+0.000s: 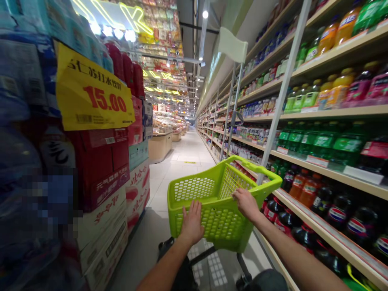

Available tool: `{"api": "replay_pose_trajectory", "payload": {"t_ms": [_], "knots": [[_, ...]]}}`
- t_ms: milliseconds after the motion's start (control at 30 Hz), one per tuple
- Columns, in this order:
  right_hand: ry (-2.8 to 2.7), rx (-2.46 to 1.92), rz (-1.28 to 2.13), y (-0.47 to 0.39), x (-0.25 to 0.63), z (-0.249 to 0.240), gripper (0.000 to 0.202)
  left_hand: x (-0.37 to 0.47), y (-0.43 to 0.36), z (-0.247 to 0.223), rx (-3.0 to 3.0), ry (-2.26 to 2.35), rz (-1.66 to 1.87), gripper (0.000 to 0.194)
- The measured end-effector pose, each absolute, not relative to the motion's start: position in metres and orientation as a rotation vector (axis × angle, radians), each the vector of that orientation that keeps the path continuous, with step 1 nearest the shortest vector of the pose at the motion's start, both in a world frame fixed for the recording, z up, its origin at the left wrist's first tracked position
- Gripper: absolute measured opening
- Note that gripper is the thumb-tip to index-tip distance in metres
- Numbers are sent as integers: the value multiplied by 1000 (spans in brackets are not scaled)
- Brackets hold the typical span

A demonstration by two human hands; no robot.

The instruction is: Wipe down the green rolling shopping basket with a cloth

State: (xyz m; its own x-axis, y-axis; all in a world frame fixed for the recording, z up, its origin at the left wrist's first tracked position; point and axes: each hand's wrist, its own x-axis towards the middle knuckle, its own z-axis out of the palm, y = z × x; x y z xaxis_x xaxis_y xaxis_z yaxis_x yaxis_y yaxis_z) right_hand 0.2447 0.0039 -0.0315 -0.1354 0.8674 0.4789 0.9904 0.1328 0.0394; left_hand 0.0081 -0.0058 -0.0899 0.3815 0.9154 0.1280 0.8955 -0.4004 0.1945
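Observation:
A lime-green plastic shopping cart (226, 224) stands sideways in front of me, with its handle (273, 178) toward the right shelves. Against its near side wall lies my left hand (192, 224), fingers stretched out and pointing up near the rim. My right hand (245, 204) is curled over the same side's top rim, gripping it. Through the mesh and over the rim the basket's inside shows, with no goods visible in the part I can see. Dark wheels and legs show below.
Shelves of bottled drinks (321, 137) line the right side. Close on the left rise stacked drink cartons (106, 173) with a yellow price sign (93, 91). A tiled aisle (188, 149) runs ahead past wooden display counters (160, 147). A metal post (283, 93) stands beside the right shelves.

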Motion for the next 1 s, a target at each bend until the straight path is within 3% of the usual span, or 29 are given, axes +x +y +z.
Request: {"api": "replay_pose_trajectory", "payload": {"t_ms": [267,467,700,1000], "knots": [[-2103,-1333,-639,24,188,-93,36,-1,5,-90,2533,1751,313,79],[-1812,-1559,-669,23,224,-95,43,-30,11,-94,2406,1953,227,84],[-2087,-1176,-602,36,140,-121,37,-23,5,-99,2453,1910,188,83],[-1920,-1378,-549,34,176,-118,46,-26,6,-101,2434,1887,211,85]]}}
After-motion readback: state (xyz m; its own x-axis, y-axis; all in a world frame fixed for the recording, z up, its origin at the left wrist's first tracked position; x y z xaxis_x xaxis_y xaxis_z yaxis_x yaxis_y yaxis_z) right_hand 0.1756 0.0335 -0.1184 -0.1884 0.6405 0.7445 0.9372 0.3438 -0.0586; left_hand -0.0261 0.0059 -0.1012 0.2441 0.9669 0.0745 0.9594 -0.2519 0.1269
